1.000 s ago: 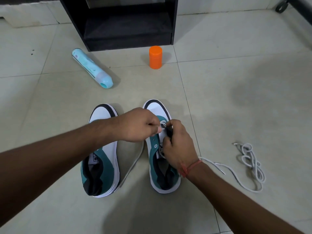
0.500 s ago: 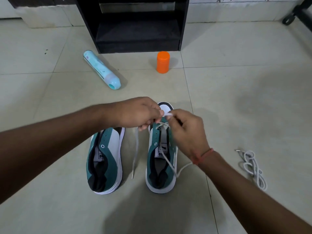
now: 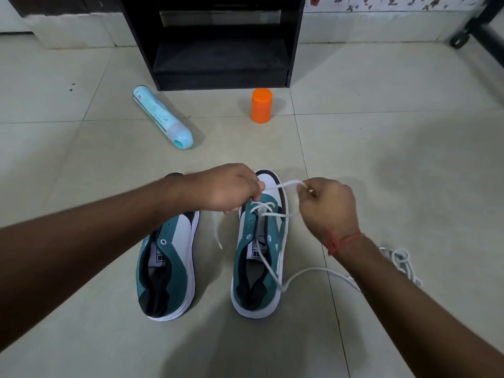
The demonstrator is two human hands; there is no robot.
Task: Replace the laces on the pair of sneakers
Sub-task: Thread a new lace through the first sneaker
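A white cord lace (image 3: 283,184) is pinched at both ends of a short taut span: the left hand (image 3: 226,188) grips it with curled fingers just over the toe end of the right-hand teal-and-white canvas sneaker (image 3: 259,249), and the right hand (image 3: 327,205) pinches it between thumb and fingertips a little to the right of that shoe's toe cap. Directly below the two grips, the lace is seen crossed through the front eyelets of this sneaker. From under the left grip one loose end is hung down into the gap between the two shoes. From the crossing, a longer strand is run back over the tongue, off the heel side of the shoe and away on the floor beneath the right forearm.

The second teal-and-white canvas sneaker (image 3: 169,266) is set on the pale tiled floor (image 3: 381,148) just left of the laced one, under the left forearm, with no lace in its visible eyelets. A red thread band (image 3: 338,241) is worn on the right wrist. Another white lace, bundled (image 3: 403,261), is lying on the tiles beyond the right forearm. Well beyond the hands, a light-blue cylindrical bottle (image 3: 161,117) is laid on its side and an orange plastic jar (image 3: 261,105) is stood upright, both before a black shelf unit (image 3: 218,39).
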